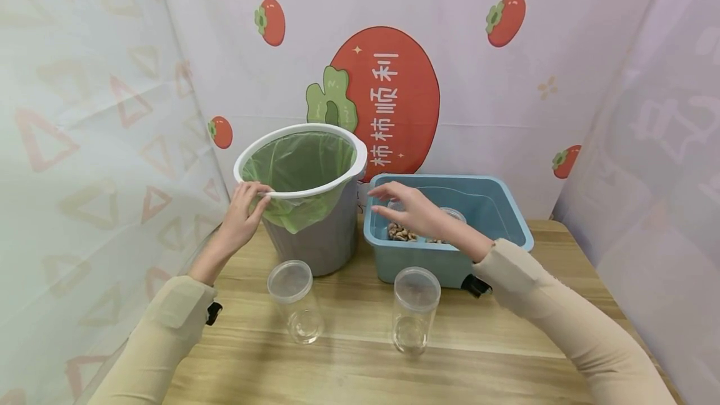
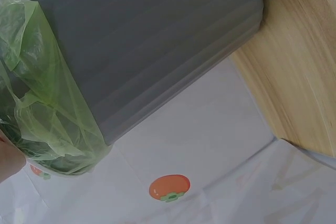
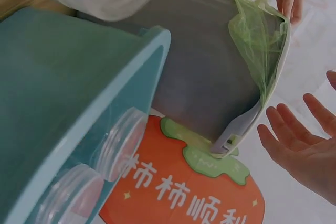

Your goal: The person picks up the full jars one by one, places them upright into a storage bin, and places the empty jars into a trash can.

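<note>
My left hand (image 1: 243,214) is at the front-left rim of a grey trash can (image 1: 312,245), its fingers and thumb pinching the white ring (image 1: 360,164). A green plastic liner (image 1: 298,211) hangs inside and folds over that rim. In the right wrist view my right hand (image 3: 307,153) shows spread, relaxed fingers, holding nothing. From the head it appears over the left part of a blue tub (image 1: 450,267). Walnuts (image 1: 400,233) in clear lidded jars sit inside the tub, partly hidden by my right hand and forearm.
Two clear lidded jars stand in front on the wooden table (image 1: 337,374): the left jar (image 1: 298,305) near the trash can, the right jar (image 1: 415,311) before the tub. Printed curtains (image 1: 472,111) close off the back and both sides.
</note>
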Motion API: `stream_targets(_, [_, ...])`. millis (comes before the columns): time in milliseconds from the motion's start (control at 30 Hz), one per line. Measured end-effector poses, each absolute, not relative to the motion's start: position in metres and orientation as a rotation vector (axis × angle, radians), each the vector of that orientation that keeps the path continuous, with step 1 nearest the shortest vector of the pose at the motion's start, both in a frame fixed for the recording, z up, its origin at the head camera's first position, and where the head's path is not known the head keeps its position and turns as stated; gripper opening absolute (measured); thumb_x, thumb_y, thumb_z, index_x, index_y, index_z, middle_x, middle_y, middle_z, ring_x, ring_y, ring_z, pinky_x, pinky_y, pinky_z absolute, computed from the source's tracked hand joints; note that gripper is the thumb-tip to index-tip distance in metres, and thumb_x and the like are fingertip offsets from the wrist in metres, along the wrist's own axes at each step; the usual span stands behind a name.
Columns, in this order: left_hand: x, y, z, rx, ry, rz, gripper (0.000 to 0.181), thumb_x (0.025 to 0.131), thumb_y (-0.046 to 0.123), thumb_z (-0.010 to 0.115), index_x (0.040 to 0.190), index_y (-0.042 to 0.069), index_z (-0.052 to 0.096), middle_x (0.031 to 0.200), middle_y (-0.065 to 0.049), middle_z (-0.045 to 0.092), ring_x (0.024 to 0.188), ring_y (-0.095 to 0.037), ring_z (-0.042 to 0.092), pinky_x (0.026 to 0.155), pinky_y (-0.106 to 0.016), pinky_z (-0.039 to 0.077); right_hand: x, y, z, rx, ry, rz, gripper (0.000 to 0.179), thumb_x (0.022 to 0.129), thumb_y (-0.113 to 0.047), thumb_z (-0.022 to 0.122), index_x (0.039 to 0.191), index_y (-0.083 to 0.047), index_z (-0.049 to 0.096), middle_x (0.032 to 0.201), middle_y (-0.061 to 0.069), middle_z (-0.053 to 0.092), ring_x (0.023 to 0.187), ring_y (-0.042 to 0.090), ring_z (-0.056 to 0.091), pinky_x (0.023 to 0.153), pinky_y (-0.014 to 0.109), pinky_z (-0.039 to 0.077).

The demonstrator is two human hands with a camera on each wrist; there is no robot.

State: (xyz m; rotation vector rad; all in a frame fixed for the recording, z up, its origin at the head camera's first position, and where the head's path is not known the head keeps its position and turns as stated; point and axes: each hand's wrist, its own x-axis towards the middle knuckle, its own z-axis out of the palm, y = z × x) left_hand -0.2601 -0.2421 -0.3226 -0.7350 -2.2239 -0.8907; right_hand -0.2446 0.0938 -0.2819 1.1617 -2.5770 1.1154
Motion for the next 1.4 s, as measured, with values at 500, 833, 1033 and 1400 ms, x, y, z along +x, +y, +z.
stream_targets(500, [-0.26,-0.242,-0.324,-0.724,-2.226,-0.896,0.011,0.084,-0.006,0.051,0.094,-0.007,0.054,0.095,-0.022,0.048,0.095,-0.036,0.038,0.084,-0.047,0.025,-0.209,0.109,-0.309,1.27,-2.549,0.99,0.032,0.085,-0.019,0.06,0.115,-0.01,0.055,0.111,0.002,0.054,0.097,0.013,0.054,0.078,0.028,0.046])
stream_targets(833, [-0.26,-0.242,-0.325,-0.712,-2.232,-0.894,0.01,0.085,-0.006,0.05,0.094,-0.006,0.054,0.096,-0.021,0.048,0.096,-0.034,0.038,0.084,-0.046,0.026,-0.191,0.122,-0.323,1.287,-2.588,0.915,0.034,0.084,-0.022,0.06,0.115,-0.009,0.054,0.116,0.004,0.052,0.109,0.018,0.049,0.086,0.036,0.043])
stream_targets(1033, [-0.26,-0.242,-0.325,-0.72,-2.228,-0.899,0.011,0.084,-0.006,0.05,0.095,-0.007,0.054,0.096,-0.021,0.048,0.096,-0.035,0.037,0.084,-0.047,0.025,-0.184,0.13,-0.333,1.328,-2.606,0.877,0.032,0.086,-0.022,0.058,0.115,-0.012,0.053,0.114,0.002,0.052,0.107,0.018,0.05,0.085,0.037,0.043])
stream_targets(1400, [-0.261,-0.241,-0.325,-0.718,-2.228,-0.896,0.01,0.085,-0.005,0.05,0.094,-0.007,0.053,0.096,-0.022,0.047,0.096,-0.036,0.037,0.084,-0.048,0.025,-0.175,0.144,-0.351,1.312,-2.643,0.829,0.034,0.086,-0.03,0.057,0.115,-0.013,0.053,0.116,0.0,0.048,0.109,0.017,0.047,0.086,0.037,0.042])
